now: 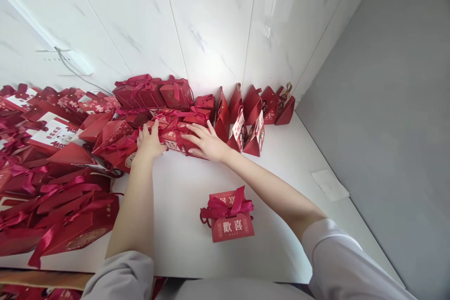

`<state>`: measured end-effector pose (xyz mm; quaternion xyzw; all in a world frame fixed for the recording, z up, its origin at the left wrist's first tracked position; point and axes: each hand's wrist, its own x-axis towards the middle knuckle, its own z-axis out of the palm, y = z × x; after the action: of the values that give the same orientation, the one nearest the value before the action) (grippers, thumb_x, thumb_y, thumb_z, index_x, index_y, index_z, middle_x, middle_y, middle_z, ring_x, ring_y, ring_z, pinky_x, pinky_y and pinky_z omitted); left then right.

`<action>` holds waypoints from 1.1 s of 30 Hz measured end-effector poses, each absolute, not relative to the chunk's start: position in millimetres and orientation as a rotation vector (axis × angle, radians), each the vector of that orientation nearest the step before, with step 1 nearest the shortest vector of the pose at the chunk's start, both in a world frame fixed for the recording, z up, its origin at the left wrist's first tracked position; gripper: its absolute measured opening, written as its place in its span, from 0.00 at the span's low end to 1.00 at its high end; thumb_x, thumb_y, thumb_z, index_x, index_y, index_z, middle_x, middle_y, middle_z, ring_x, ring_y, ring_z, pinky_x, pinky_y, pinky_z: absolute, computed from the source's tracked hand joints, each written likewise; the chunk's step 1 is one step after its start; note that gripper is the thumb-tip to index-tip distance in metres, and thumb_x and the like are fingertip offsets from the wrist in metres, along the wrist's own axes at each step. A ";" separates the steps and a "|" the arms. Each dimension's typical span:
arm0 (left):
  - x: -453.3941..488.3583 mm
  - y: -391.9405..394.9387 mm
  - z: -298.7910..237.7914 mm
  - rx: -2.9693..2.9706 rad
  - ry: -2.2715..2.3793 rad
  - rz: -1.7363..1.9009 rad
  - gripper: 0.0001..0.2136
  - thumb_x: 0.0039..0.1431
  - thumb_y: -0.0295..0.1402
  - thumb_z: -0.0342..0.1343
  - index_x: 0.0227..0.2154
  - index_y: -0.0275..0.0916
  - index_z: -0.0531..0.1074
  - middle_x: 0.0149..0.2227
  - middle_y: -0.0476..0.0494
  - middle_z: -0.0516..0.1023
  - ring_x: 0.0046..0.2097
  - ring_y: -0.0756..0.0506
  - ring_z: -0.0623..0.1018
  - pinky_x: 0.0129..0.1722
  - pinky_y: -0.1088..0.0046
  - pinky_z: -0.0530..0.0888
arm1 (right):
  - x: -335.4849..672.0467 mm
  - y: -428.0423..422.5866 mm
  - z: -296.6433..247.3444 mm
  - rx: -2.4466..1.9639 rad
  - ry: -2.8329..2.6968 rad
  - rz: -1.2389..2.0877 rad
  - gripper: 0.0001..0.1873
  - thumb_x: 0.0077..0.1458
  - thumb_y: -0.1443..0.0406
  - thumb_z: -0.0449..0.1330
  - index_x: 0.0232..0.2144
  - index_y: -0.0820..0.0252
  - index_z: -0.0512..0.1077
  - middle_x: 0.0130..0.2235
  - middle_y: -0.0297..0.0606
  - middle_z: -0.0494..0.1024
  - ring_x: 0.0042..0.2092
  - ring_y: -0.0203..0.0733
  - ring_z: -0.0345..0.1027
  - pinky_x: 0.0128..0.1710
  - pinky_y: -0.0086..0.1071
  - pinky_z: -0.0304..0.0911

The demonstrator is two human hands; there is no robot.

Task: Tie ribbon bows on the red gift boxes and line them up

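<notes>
My left hand [151,143] rests at the left end of a row of small red gift boxes with ribbon bows, its fingers apart. Over the right part of the same row lies my right hand [208,143], fingers stretched out and touching a red gift box [173,135] with white lettering. Neither hand is closed round a box, though some left fingertips are partly hidden. Nearer to me, between my forearms, a single red gift box [232,229] with a dark pink bow and white characters lies apart on the white table [183,243].
Several triangular red boxes [253,105] stand right of the row, by the tiled wall [214,23]. A dense pile of red boxes [77,218] covers the left side. A grey panel [386,117] bounds the right; a white paper [329,184] lies near it.
</notes>
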<state>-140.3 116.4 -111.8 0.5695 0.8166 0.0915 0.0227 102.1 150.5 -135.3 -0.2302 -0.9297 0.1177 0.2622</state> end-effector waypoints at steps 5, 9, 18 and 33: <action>-101.3 30.6 -79.2 1.993 2.549 0.649 0.31 0.62 0.43 0.53 0.66 0.44 0.57 0.69 0.37 0.57 0.68 0.31 0.60 0.65 0.48 0.63 | 179.9 78.9 -91.3 -0.489 -2.560 0.696 0.31 0.65 0.51 0.57 0.64 0.57 0.61 0.66 0.50 0.63 0.68 0.52 0.55 0.67 0.53 0.51; -104.1 -55.9 -81.6 1.540 3.028 0.989 0.29 0.61 0.53 0.51 0.61 0.45 0.66 0.65 0.36 0.64 0.65 0.28 0.65 0.61 0.38 0.63 | 244.8 13.7 -94.3 -0.392 -2.715 0.859 0.49 0.50 0.45 0.68 0.67 0.54 0.55 0.69 0.51 0.56 0.70 0.58 0.49 0.69 0.58 0.44; -178.1 -106.5 -96.1 0.862 3.067 0.542 0.45 0.53 0.58 0.54 0.70 0.50 0.45 0.74 0.36 0.31 0.71 0.20 0.35 0.58 0.22 0.41 | 252.6 -34.4 -141.5 -0.786 -2.589 0.674 0.51 0.51 0.45 0.67 0.69 0.53 0.52 0.73 0.50 0.41 0.73 0.62 0.36 0.69 0.61 0.43; -137.3 -112.9 -110.6 1.325 2.854 0.182 0.37 0.60 0.58 0.46 0.66 0.42 0.57 0.69 0.33 0.55 0.67 0.28 0.62 0.63 0.44 0.63 | 250.3 -23.0 -157.4 -0.693 -2.463 0.870 0.47 0.53 0.49 0.68 0.68 0.51 0.53 0.70 0.47 0.51 0.70 0.55 0.48 0.66 0.47 0.58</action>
<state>-137.3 -112.9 -110.6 0.4204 0.9055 0.0577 -0.0052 250.3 -23.0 -157.4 -0.2502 -0.8896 0.3141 0.2178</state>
